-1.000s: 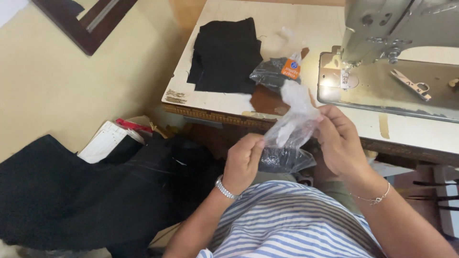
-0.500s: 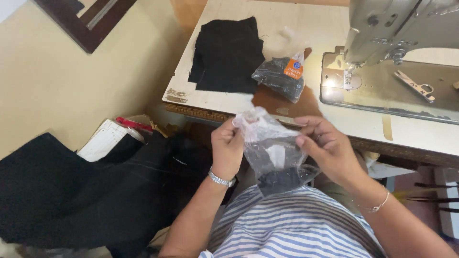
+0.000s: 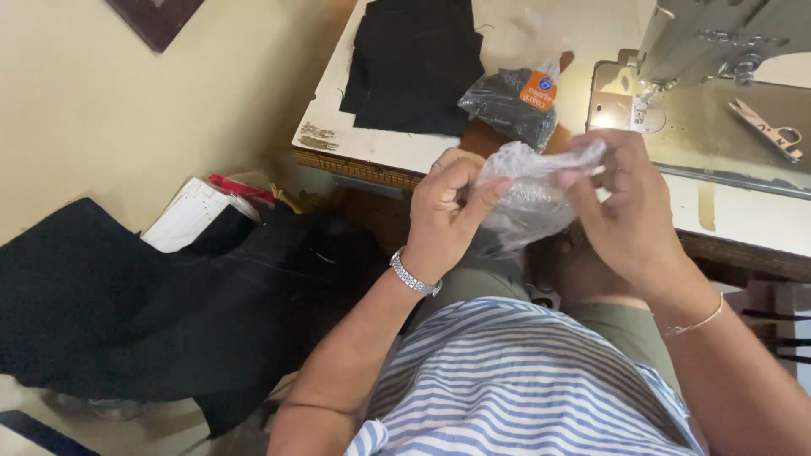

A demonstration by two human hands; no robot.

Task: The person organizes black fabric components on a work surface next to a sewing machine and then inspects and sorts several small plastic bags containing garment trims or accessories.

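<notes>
Here both the left hand (image 3: 448, 211) and right hand (image 3: 629, 211) pinch a crumpled clear plastic bag (image 3: 528, 198) between thumb and fingertips, seemingly to work its mouth apart.

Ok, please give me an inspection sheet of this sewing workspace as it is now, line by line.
Surface: pale sewing table with a chipped front edge; sewing machine on its right part.
Job's things: crumpled clear plastic bag, held above the lap, contents unclear.
Clutter: black fabric piece and a second plastic bag with an orange label on the table; small thread snips on the machine bed.
Grippers: left hand and right hand both pinch the clear bag at its top.
Cables: nothing seen.
Surroundings: heap of black cloth on the floor at the left, white paper and a red thing beside it.
</notes>
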